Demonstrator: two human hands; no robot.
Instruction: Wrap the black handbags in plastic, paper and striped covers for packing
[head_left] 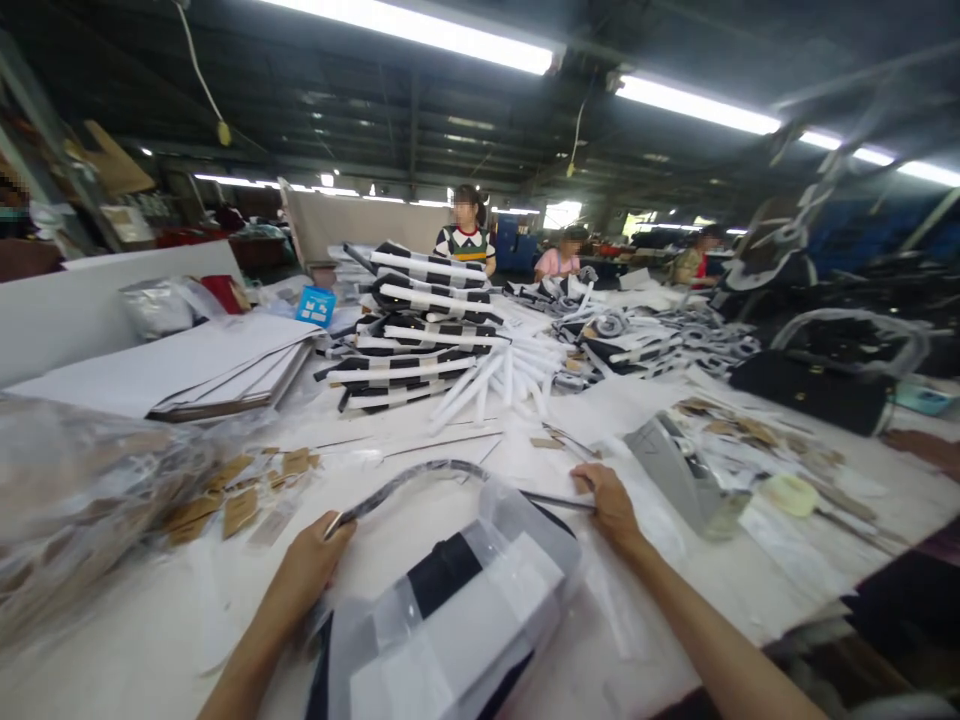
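A black bag (444, 575), partly covered by white and translucent wrapping, lies in front of me at the bottom middle. Its curved handle (420, 475), covered in clear film, arches above it. My left hand (324, 555) is closed around the handle's left end, where a small shiny tip shows by the thumb. My right hand (609, 505) pinches the end of a thin dark rod-like piece (555, 499) beside the bag's upper right edge. Whether that piece joins the handle I cannot tell.
A stack of wrapped black-and-white pieces (420, 340) stands ahead, beside white rolls (517, 375). Brown scraps (240, 510) and plastic film (82, 500) lie left. On the right are a grey tape dispenser (667, 475) and a black handbag (814, 385). Co-workers sit beyond.
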